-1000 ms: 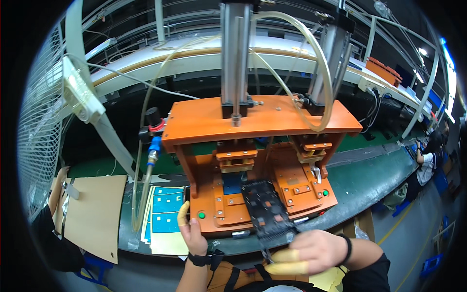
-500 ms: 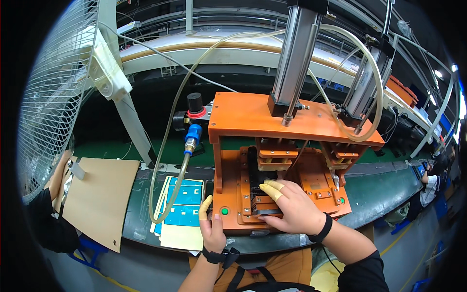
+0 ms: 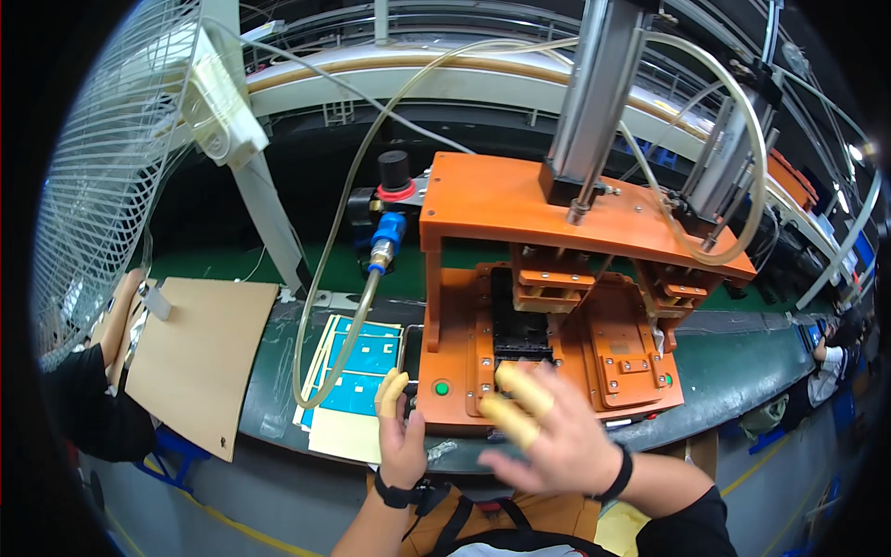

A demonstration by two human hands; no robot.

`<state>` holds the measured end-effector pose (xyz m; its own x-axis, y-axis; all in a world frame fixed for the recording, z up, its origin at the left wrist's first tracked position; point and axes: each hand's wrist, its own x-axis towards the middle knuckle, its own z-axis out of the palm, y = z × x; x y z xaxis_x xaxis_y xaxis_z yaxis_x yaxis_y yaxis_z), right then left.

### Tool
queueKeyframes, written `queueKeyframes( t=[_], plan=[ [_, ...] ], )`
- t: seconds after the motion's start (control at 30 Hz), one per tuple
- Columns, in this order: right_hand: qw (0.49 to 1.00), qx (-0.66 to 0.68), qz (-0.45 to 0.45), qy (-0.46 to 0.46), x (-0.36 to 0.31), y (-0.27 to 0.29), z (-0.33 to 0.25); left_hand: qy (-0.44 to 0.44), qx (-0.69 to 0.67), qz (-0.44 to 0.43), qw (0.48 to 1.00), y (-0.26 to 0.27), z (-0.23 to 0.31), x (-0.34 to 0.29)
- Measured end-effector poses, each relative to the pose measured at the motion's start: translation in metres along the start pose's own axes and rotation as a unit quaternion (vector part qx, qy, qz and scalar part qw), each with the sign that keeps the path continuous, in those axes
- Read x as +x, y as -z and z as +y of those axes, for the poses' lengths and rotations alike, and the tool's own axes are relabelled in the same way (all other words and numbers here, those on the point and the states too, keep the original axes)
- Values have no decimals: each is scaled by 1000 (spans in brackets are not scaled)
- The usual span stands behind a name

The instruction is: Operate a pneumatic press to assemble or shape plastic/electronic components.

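Observation:
An orange pneumatic press stands on the bench in front of me. A black rectangular part lies in its left fixture, below an orange press block. My right hand, blurred by motion, is over the press's front edge with fingers spread and nothing visible in it. Yellow finger cots cover some of its fingers. Beside the front left corner, near a green button, my left hand is upright with thumb and cot-covered fingers apart. The right fixture shows no black part.
Blue-and-cream sheets lie left of the press. Farther left are a brown board, another person's arm and a wire-guarded fan. A clear air hose loops down beside the regulator. Another person sits far right.
My right hand has drawn back from the left fixture toward me, its fingers spreading, uncovering more of the black part. My left hand stays by the front left corner. The view has shifted slightly.

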<state>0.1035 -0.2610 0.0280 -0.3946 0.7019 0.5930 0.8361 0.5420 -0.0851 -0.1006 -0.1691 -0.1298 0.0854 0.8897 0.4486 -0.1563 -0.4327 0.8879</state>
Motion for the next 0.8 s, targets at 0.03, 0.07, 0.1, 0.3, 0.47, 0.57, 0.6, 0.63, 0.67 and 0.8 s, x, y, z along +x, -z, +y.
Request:
queueKeyframes(
  t=[0.03,0.07,0.1,0.3,0.47,0.57,0.6,0.63,0.67,0.8],
  plan=[
    [996,89,10,20,-4,-12,-12,-17,19,-11,1000,11,5,-5],
    [982,181,34,35,-6,-25,-24,-41,35,-25,998,24,12,-10],
    [978,206,-3,-2,-9,-34,-33,-43,122,-37,991,38,20,-14],
    [949,200,-150,-194,8,-89,-43,-74,400,-135,903,83,36,-8],
    [938,287,-120,-151,-12,-109,-57,-69,436,-181,879,94,28,18],
    [853,396,-233,-246,-26,-133,-60,-52,475,-237,846,93,22,37],
    [817,442,-237,-285,-28,-143,-60,-42,488,-243,837,91,21,39],
    [782,475,-241,-323,-30,-152,-61,-32,500,-251,828,90,21,42],
    [796,479,-210,-304,-32,-160,-61,-34,512,-257,819,88,20,44],
    [851,428,-178,-248,-36,-181,-65,0,511,-255,821,83,19,45]
  ],
)
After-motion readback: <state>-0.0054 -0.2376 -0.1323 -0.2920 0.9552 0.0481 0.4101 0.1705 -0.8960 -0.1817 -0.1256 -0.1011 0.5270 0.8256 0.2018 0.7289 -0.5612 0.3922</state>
